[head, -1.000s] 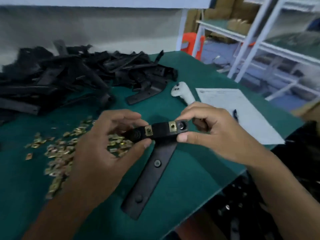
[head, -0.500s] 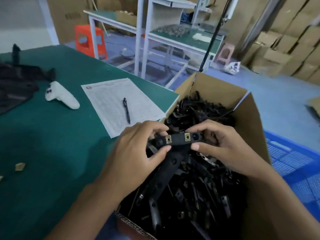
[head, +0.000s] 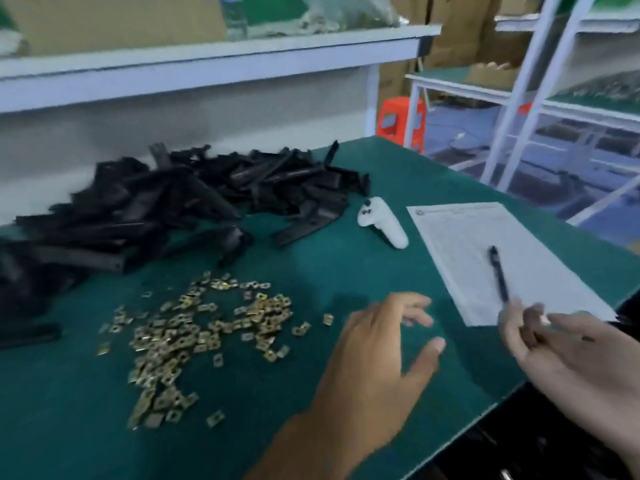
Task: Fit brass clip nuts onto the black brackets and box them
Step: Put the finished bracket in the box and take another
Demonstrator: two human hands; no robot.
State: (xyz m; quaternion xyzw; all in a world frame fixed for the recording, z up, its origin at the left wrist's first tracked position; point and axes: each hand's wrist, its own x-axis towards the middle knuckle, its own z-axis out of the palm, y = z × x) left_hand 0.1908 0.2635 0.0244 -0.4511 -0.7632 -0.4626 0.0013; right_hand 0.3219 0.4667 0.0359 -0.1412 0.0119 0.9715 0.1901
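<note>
While both hands hang over it with nothing in them, the big green table [head: 311, 410] fills most of the view. Behind it, at about 12 o'clock, runs a long white shelf [head: 207, 64].

Next biggest is the heap of black brackets [head: 166, 209]. It lies at about 10 o'clock from the left hand, well apart from it. The long pieces point many ways, so no single line fits them all. One bracket [head: 308, 223] at the near edge of the heap lies slanted, low end at the left and high end at the right.

A sheet of paper [head: 485, 258] lies at 1 o'clock, with a dark pen [head: 498, 273] on top.

The left hand [head: 374, 375] is loose and spread, fingers pointing toward 12 o'clock, thumb out to the side. The right hand [head: 568, 351] is also spread and holds nothing, down by the table's edge at 3 o'clock.

A white controller [head: 382, 221] rests between the heap and the paper.

Smallest are the brass clip nuts [head: 194, 334], scattered flat at 9 o'clock from the left hand. They are near the left hand and much farther from the right, so I think the left hand should pick the next nut. The box cannot be seen.
</note>
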